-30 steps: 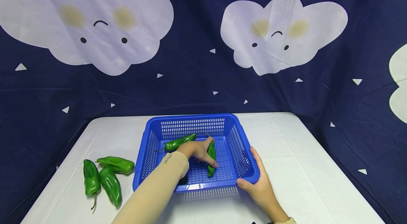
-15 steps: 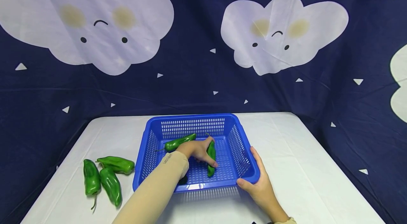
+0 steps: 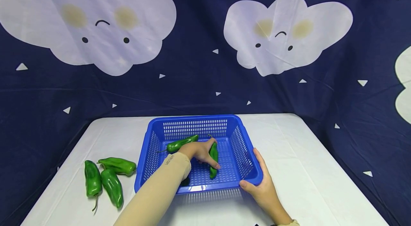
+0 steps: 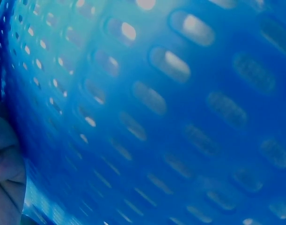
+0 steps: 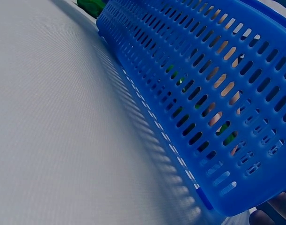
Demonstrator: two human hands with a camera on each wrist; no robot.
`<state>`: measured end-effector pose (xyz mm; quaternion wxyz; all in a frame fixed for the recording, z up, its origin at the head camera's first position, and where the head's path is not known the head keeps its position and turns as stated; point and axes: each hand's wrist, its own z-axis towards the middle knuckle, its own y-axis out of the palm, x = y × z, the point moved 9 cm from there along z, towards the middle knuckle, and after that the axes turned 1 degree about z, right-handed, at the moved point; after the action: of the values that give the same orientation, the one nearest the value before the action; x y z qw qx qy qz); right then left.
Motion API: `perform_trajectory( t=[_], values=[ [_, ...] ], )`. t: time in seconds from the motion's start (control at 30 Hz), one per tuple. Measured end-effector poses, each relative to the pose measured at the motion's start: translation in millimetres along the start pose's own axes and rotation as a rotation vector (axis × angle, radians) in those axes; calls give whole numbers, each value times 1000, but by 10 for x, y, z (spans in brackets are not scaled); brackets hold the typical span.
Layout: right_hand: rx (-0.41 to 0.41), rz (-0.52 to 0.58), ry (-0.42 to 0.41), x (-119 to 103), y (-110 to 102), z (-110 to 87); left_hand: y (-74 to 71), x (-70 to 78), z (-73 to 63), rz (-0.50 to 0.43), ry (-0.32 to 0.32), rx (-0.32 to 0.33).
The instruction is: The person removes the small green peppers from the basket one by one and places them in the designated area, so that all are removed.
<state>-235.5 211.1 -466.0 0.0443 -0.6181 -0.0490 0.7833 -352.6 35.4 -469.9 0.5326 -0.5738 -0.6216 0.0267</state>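
Observation:
Inside a blue perforated plastic basket [image 3: 205, 187], my left hand [image 3: 203, 152] holds a long green pepper [image 3: 213, 153] that lies on the basket floor. The thumb is on its near right side, and the other fingers are mostly hidden. A second green pepper [image 3: 181, 143] rests behind that wrist. My right hand [image 3: 261, 185] grips the basket's right front corner, thumb over the rim. In the left wrist view, some fingers [image 4: 7, 168] show at the edge beside the slotted basket [image 4: 180, 117]. The right wrist view has the outer wall [image 5: 203, 93] and fingertips [image 5: 262, 218] at its lower corner.
Three more green peppers [image 3: 110, 186] lie close together on the white table [image 3: 302, 183], left of the basket. A dark blue cloth with clouds [image 3: 199, 90] hangs behind the table. Something dark [image 3: 185, 182] shows partly below the left sleeve [image 3: 157, 190].

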Motion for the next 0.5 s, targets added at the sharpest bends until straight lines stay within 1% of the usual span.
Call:
perform_trajectory(
  t=[0.23,0.5],
  values=[
    [3,10,6,9,-3,1,-1,0,-4,6,-2,-2],
    [-3,16,-7,2,4,-4,3,-7,0,5,-3,-3]
  ],
)
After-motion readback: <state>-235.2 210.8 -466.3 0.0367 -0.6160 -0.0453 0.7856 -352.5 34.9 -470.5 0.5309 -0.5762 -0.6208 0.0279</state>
